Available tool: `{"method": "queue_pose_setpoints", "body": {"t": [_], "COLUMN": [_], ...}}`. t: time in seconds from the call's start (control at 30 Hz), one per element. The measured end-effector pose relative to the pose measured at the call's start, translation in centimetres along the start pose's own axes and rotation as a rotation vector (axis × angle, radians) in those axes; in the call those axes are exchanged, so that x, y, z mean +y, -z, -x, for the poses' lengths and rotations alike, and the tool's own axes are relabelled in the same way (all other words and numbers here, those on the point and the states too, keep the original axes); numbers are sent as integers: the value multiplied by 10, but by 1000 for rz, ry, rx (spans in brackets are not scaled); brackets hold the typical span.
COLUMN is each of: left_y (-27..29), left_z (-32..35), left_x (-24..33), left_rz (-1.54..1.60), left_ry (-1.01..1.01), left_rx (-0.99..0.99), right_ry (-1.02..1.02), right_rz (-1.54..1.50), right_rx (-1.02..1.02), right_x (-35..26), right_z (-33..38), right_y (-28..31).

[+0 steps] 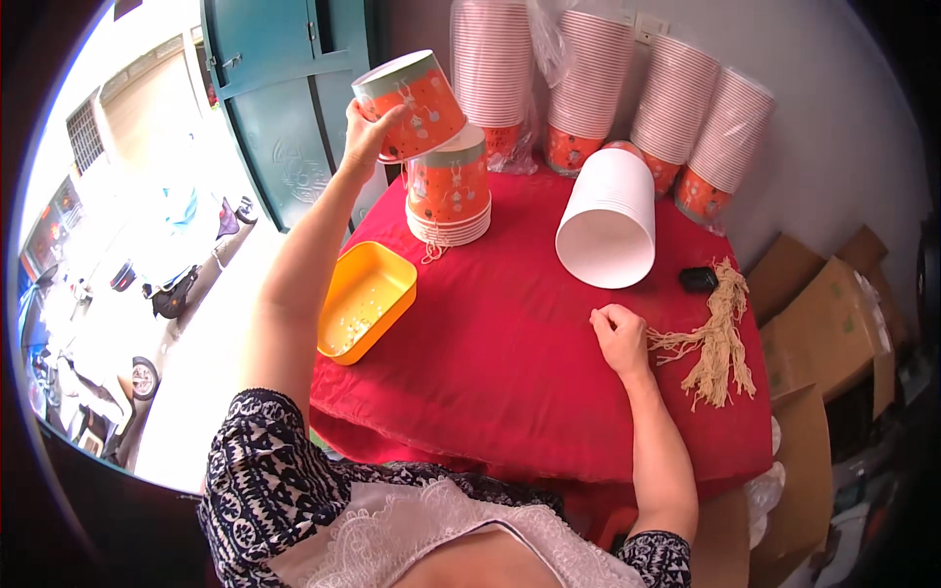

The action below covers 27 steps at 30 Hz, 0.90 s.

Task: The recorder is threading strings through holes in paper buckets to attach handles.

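My left hand (pixel 369 137) grips an orange paper bucket with a grey-green band (pixel 420 106), tilted and upside down. It is raised above and beside a stack of similar upturned buckets (pixel 447 191), with a loop of cord at the stack's foot. My right hand (pixel 620 340) is closed low over the red cloth; whatever its curled fingers may hold is hidden. Loose ends from a bunch of beige cords (pixel 721 343) reach close to its wrist. Beyond that hand, a white nested stack of buckets (pixel 610 220) lies on its side, its opening toward me.
A yellow plastic tray (pixel 394 312) with small pale bits sits at the table's left edge. By the cords lies a small black object (pixel 698 280). Tall wrapped bucket stacks (pixel 591 83) line the wall. Cardboard boxes (pixel 823 323) crowd the right; a teal door (pixel 289 108) stands behind left.
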<state>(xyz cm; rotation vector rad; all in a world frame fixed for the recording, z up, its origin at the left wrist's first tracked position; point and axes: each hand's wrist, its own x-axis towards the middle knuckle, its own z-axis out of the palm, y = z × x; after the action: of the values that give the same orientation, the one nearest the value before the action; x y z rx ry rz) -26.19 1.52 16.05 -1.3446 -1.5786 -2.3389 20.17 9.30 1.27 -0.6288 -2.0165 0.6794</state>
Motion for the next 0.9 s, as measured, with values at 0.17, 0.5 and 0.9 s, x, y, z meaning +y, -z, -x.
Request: {"method": "queue_pose_setpoints", "body": {"t": [0.17,0.5,0.9], "left_y": [-28,-44,-36], "left_z": [-1,3,14], "left_x": [-5,-29,-40], "left_rz": [-83,-336,-345], "left_ry": [19,45,31], "left_rx": [-12,-68,-95], "right_ry": [2,43,24], "right_rz": [41,53,54], "right_rx": [-29,-68,-97], "right_x": [-4,-7,-7], "right_z": [0,-2,-1], "right_y": [3,5,4]}}
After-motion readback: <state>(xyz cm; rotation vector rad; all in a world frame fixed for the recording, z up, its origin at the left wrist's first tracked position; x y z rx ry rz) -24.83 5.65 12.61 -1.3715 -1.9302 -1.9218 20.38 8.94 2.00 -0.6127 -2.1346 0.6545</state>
